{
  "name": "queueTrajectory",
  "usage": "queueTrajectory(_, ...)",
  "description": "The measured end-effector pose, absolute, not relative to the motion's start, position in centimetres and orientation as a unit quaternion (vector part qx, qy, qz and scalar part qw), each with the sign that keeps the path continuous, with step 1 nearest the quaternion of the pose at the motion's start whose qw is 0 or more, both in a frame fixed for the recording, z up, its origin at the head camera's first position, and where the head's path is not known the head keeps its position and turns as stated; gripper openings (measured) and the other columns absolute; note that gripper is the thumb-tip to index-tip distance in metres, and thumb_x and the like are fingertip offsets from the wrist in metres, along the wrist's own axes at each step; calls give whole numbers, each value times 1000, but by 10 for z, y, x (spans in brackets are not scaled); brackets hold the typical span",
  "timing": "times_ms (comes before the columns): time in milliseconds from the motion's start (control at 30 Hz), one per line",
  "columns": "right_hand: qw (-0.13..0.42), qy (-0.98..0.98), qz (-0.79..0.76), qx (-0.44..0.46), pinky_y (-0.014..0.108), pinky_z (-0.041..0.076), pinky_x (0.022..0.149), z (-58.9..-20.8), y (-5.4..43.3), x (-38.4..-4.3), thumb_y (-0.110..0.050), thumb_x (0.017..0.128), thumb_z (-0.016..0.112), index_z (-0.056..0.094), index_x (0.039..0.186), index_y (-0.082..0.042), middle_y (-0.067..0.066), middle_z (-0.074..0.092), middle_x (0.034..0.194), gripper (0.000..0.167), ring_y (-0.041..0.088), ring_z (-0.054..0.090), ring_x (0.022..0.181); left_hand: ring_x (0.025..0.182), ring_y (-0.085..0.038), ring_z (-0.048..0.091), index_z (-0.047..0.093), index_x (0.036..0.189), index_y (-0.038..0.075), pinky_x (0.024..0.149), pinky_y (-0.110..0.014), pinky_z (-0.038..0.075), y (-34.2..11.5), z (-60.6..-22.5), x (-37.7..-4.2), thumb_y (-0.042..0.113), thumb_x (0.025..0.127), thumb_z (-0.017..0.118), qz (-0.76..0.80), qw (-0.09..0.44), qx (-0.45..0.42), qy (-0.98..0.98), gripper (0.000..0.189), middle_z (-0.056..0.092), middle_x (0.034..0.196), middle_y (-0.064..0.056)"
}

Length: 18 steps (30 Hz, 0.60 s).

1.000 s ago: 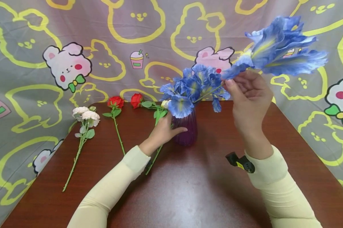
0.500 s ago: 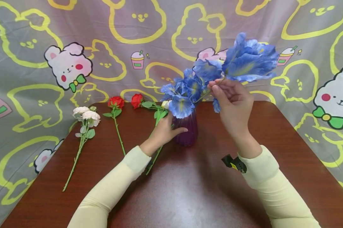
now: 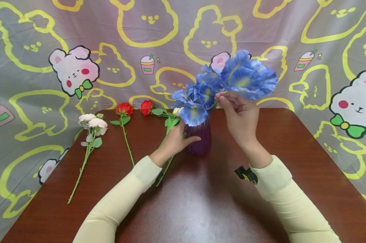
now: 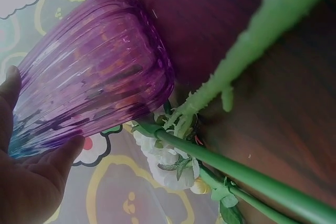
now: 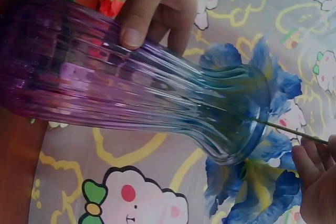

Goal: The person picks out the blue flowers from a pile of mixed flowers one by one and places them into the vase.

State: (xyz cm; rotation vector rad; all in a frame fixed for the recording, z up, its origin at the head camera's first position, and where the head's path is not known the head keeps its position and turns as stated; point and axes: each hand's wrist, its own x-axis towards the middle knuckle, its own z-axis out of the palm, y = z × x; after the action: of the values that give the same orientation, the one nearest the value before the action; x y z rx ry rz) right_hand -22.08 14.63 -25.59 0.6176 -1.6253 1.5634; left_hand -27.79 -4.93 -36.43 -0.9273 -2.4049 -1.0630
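Note:
A ribbed glass vase (image 3: 199,143), purple at its base and blue at its mouth, stands on the table with blue artificial irises (image 3: 194,114) spreading over its rim. My left hand (image 3: 172,139) grips its side, thumb toward me and the other fingers mostly hidden behind. My right hand (image 3: 242,118) pinches the thin stem (image 5: 294,131) of another blue iris (image 3: 246,77). That stem enters the vase's mouth in the right wrist view. Its large bloom leans to the right above my hand, beside the other blooms.
Left of the vase lie a white flower spray (image 3: 93,125), a red rose (image 3: 124,109) and a second red rose (image 3: 146,108). Green stems (image 4: 247,179) and a white bloom (image 4: 170,166) lie next to my left hand. A patterned cloth (image 3: 164,30) hangs behind the table (image 3: 183,209).
My right hand has moved left and down with the blue iris, bringing its bloom close to those in the vase. The left hand has kept its place on the vase.

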Motion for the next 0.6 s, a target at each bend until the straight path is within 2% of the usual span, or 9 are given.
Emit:
queueTrajectory(133,408,-652,586,254,32,55,80,-260,147,-226,3,91,65,69,95,13,16,72,91,12,20,70,84,82,-21,63,36,141,-2,75,-37,52,-49,-364,-278,32,78,84,-375,173,-324,-851,85,66,95,-17)
queueTrajectory(267,412,-650,586,254,32,55,81,-262,147,-229,6,88,66,66,101,13,14,72,92,15,21,70,87,83,-22,64,37,140,-3,75,-38,52,-49,-364,-278,30,77,84,-377,175,-324,-850,85,66,95,-17)
queueTrajectory(433,412,-709,529,220,26,49,84,-263,149,-228,-1,89,69,66,104,6,13,69,96,17,18,64,93,81,-22,64,39,138,-3,73,-37,52,-48,-365,-278,30,77,85,-376,180,-327,-848,84,67,92,-16)
queueTrajectory(600,401,-766,467,186,34,43,90,-266,149,-227,-8,88,72,71,103,2,12,70,99,18,20,62,101,86,-22,64,34,142,-3,77,-38,52,-49,-365,-279,31,78,84,-376,176,-329,-848,88,66,103,-19)
